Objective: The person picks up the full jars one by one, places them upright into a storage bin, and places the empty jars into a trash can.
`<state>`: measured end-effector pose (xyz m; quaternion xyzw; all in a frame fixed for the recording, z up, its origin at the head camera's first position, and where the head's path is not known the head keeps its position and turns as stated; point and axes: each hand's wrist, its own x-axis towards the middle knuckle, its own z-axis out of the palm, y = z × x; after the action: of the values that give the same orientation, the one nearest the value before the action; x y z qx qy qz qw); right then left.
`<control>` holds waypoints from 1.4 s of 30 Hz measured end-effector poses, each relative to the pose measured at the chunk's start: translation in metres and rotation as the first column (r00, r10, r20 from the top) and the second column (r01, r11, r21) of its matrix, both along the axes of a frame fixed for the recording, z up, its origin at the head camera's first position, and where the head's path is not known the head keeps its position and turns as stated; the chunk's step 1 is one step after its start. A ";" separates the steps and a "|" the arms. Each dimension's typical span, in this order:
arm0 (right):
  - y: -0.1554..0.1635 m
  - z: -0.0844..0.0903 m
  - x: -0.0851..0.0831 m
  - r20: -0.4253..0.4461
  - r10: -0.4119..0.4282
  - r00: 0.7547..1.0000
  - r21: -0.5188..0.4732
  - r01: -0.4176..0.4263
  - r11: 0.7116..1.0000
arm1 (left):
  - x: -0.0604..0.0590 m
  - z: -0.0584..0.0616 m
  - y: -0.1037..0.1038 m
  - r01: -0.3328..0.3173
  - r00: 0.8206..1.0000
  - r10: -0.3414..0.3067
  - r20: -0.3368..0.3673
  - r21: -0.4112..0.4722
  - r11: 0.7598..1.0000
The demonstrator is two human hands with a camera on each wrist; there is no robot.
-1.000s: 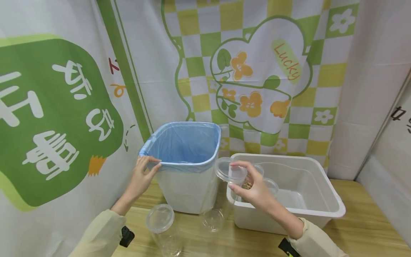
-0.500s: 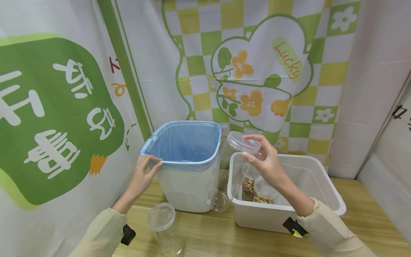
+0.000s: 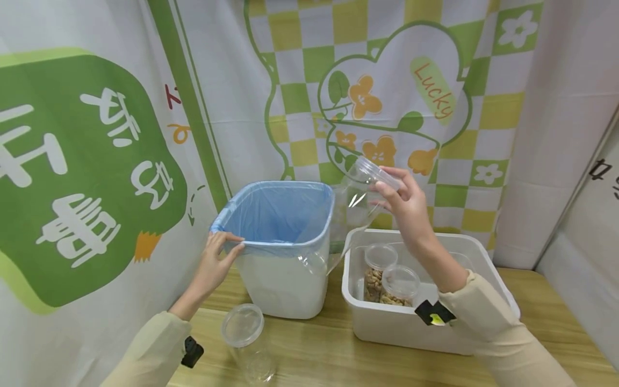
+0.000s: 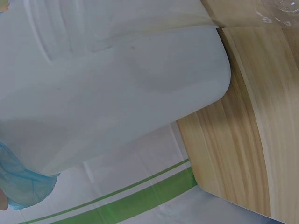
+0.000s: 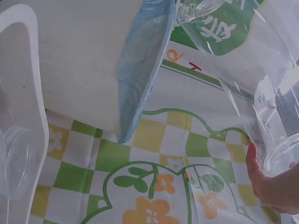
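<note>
My right hand (image 3: pixel 411 207) grips the lidded end of a tall clear plastic jar (image 3: pixel 355 201). The jar is tilted, its base low against the right side of a white trash can (image 3: pixel 278 285); whether they touch I cannot tell. Nothing shows inside that jar, also in the right wrist view, where my fingers (image 5: pixel 254 168) hold its end. With my left hand (image 3: pixel 217 263) I hold the front left rim of the can, over its blue liner bag (image 3: pixel 285 215). In the left wrist view, mostly the can's wall (image 4: pixel 117 93) shows, with a fingertip at the liner.
Another clear lidded jar (image 3: pixel 243 326) stands on the wooden table (image 3: pixel 314 355) in front of the can. To the right is a white plastic tub (image 3: pixel 411 325) with two lidded jars of what look like nuts (image 3: pixel 373 282). Printed curtains (image 3: pixel 309 156) close off the back and sides.
My right hand has lifted the jar from near the table, up and to the right, tilting it further. The nut jars in the tub have come into fuller sight. My left hand stays put.
</note>
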<state>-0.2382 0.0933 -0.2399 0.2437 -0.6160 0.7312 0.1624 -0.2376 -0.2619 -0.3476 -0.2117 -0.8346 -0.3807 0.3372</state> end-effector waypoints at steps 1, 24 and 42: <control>-0.001 0.002 -0.002 0.005 -0.008 1.000 -0.002 0.008 1.000 | 0.000 0.000 0.000 0.000 1.000 0.000 0.000 0.000 1.000; -0.056 0.013 -0.042 -0.036 -0.238 0.971 0.288 0.238 0.928 | -0.003 0.002 0.001 -0.017 1.000 0.017 0.006 -0.016 1.000; -0.096 -0.033 -0.044 0.020 -0.177 0.984 0.446 0.149 0.883 | 0.000 0.000 -0.001 -0.010 1.000 0.010 0.007 -0.008 1.000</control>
<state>-0.2819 -0.0029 -0.2727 0.1997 -0.7889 0.5627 0.1451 -0.2375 -0.2630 -0.3479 -0.2074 -0.8383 -0.3766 0.3352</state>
